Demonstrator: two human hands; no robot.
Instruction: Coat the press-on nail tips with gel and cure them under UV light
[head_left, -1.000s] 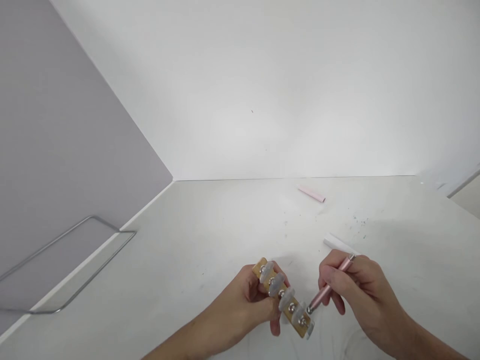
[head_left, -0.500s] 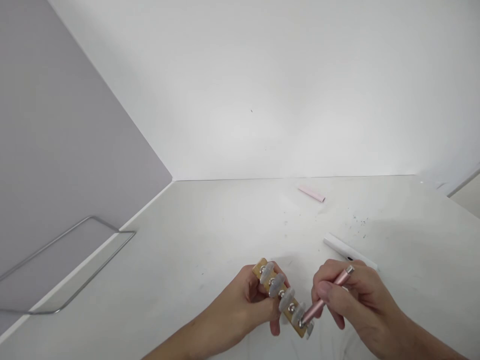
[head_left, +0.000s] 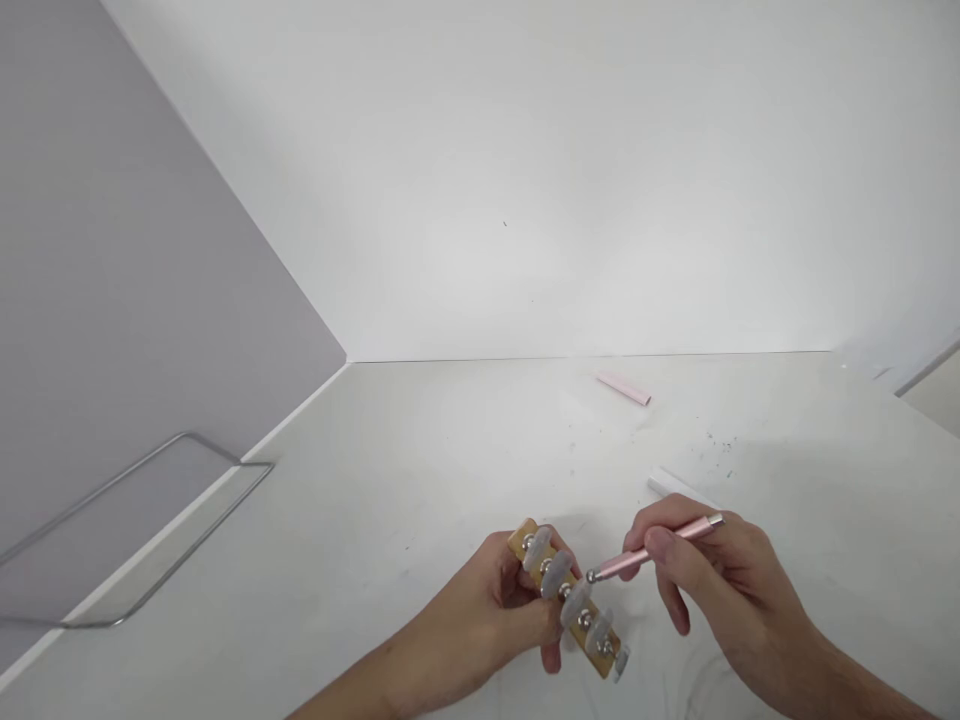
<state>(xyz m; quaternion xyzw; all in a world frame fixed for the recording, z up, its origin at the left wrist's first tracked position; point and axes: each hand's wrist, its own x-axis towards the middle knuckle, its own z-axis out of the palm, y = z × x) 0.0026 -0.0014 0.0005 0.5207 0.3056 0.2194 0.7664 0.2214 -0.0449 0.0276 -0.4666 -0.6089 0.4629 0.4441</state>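
1) A yellow-brown, wood-like rectangular bar (head_left: 579, 634) slants above the matt white tabletop (head_left: 337, 520), carrying a row of translucent grey oval pieces (head_left: 577, 603) on shiny silver mounts (head_left: 585, 621)
2) The left hand (head_left: 495, 600) is clamped on the bar
3) The right hand (head_left: 720, 580) pinches a slim pink pen-like tool (head_left: 622, 566), its silver ball tip (head_left: 592, 577) touching or just beside the middle oval

Wooden strip (head_left: 589, 645), slanted | pink pen (head_left: 621, 566), tip perhaps touching grey disc (head_left: 576, 604)
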